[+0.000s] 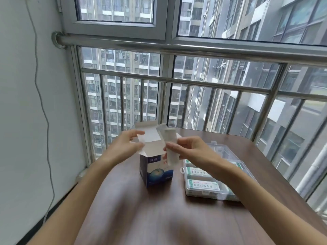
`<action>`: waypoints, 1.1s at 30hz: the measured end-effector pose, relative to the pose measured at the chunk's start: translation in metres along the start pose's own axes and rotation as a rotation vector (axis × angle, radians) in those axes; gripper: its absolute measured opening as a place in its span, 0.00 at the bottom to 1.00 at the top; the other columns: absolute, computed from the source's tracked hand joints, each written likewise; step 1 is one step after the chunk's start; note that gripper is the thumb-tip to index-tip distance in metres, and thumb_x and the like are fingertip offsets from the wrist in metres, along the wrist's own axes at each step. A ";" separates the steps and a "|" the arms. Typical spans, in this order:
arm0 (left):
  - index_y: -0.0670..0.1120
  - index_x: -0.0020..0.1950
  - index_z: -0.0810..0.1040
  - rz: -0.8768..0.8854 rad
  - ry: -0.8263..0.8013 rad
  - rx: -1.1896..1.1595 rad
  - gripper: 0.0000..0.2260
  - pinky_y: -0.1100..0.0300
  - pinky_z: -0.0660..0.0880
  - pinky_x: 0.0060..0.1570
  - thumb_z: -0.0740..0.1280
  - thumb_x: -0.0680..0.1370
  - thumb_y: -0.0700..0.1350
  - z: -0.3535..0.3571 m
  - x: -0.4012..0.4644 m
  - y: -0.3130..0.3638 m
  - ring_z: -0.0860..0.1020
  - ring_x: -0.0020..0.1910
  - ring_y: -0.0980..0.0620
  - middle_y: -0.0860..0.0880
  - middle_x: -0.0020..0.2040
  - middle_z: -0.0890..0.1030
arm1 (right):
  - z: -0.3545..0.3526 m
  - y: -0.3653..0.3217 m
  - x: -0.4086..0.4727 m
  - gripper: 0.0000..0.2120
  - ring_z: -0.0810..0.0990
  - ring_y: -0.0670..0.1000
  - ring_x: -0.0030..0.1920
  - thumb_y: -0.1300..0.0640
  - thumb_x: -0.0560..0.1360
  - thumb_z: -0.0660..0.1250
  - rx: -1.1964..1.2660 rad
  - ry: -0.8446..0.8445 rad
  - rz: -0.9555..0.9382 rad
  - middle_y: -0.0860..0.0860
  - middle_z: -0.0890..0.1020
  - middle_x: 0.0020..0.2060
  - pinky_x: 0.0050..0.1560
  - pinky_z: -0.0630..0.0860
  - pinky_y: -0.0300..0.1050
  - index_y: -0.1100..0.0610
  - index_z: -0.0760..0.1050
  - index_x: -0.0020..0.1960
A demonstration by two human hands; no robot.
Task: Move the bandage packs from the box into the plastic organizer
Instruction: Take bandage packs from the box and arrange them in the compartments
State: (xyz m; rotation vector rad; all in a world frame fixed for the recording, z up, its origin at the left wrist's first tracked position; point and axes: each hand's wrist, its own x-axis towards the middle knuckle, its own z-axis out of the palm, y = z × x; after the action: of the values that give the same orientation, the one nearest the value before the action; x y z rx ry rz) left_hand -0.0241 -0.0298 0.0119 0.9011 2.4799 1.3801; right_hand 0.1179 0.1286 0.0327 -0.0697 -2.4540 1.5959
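Here the fingers (169,147) of the right hand (187,147) pinch a strip of white bandage packs (170,144) near its middle. The strip stands nearly upright, long axis running from above the box mouth down past the box's right wall, lower end hanging outside the box. It looks clear of the opening, though motion blur hides the exact edge.

The left hand (127,144) holds the raised top flap of the box (155,167), thumb and fingers closed on the white card, keeping the mouth open. The box stands upright on the desk (159,218), blue printed face toward the person.

Key relation: the plastic organizer (210,181) lies just right of the box, below and right of the pinched strip, so the right hand is the nearer one. Its lid appears open toward the far side; labelled packs already lie in the near compartments.

Judgement: the strip must turn from upright to flat, long axis along a compartment, as the right forearm swings right and down. Which compartment is free I cannot tell; the forearm covers the middle.
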 end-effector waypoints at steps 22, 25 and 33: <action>0.41 0.52 0.82 -0.153 -0.536 -0.508 0.07 0.66 0.78 0.42 0.70 0.75 0.39 0.106 -0.036 0.054 0.83 0.40 0.56 0.45 0.43 0.85 | -0.057 0.093 -0.070 0.10 0.74 0.50 0.51 0.58 0.70 0.72 -1.187 0.632 -0.653 0.47 0.82 0.48 0.44 0.77 0.46 0.47 0.82 0.49; 0.43 0.50 0.82 -0.102 -0.431 -0.381 0.06 0.67 0.78 0.37 0.72 0.74 0.41 0.113 -0.033 0.061 0.83 0.37 0.58 0.46 0.39 0.84 | -0.068 0.093 -0.074 0.29 0.74 0.45 0.60 0.69 0.71 0.68 -0.804 0.525 -0.394 0.45 0.78 0.59 0.58 0.74 0.40 0.46 0.72 0.67; 0.49 0.46 0.83 0.105 -0.294 -0.179 0.10 0.71 0.70 0.28 0.73 0.70 0.53 0.143 -0.010 0.094 0.80 0.32 0.62 0.53 0.36 0.85 | -0.103 0.082 -0.075 0.14 0.82 0.49 0.50 0.57 0.77 0.66 0.224 0.304 0.035 0.53 0.82 0.53 0.50 0.79 0.43 0.50 0.74 0.62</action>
State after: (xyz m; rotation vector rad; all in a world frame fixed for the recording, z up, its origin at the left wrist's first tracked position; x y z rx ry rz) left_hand 0.0832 0.1034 0.0070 1.1160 2.0850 1.3630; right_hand 0.2060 0.2430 -0.0132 -0.2971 -2.0467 1.7208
